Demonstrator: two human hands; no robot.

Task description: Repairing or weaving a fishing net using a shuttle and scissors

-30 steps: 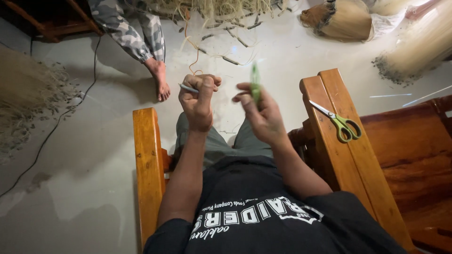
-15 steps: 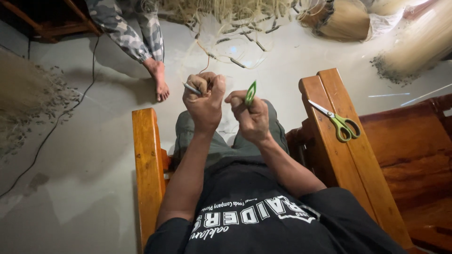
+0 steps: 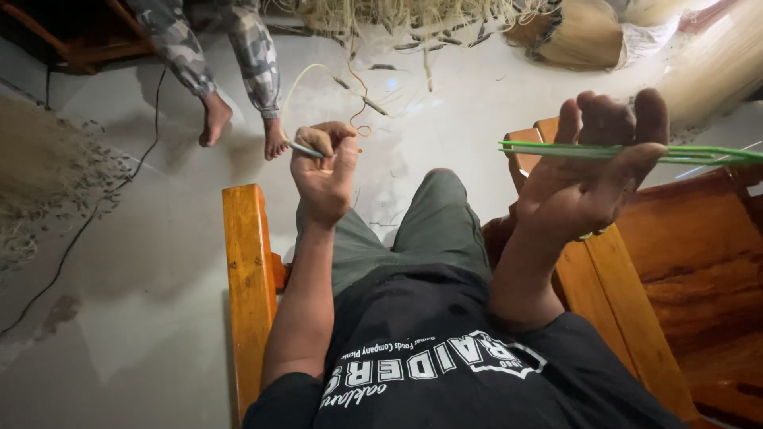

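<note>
I sit in a wooden chair (image 3: pixel 248 270) and look down at my lap. My left hand (image 3: pixel 324 171) is raised in a fist, gripping a thin grey metal tool (image 3: pixel 304 149) with pale and orange fibre strands (image 3: pixel 359 111) looping up from it. My right hand (image 3: pixel 592 171) is lifted close to the camera on the right, fingers curled around a long flat green strip (image 3: pixel 636 151) that runs sideways toward the right edge. The two hands are well apart.
Another person's bare feet (image 3: pixel 214 119) and patterned trousers stand on the pale floor ahead. Heaps of straw-like fibre (image 3: pixel 413 16) and bundled brooms (image 3: pixel 584 36) lie at the top. A black cable (image 3: pixel 103 206) crosses the floor on the left. A wooden bench (image 3: pixel 699 262) is on my right.
My right hand has swung out to the right and up toward the camera, pulling the green strip sideways. The left hand has stayed raised with the tool. The scissors on the armrest are now hidden.
</note>
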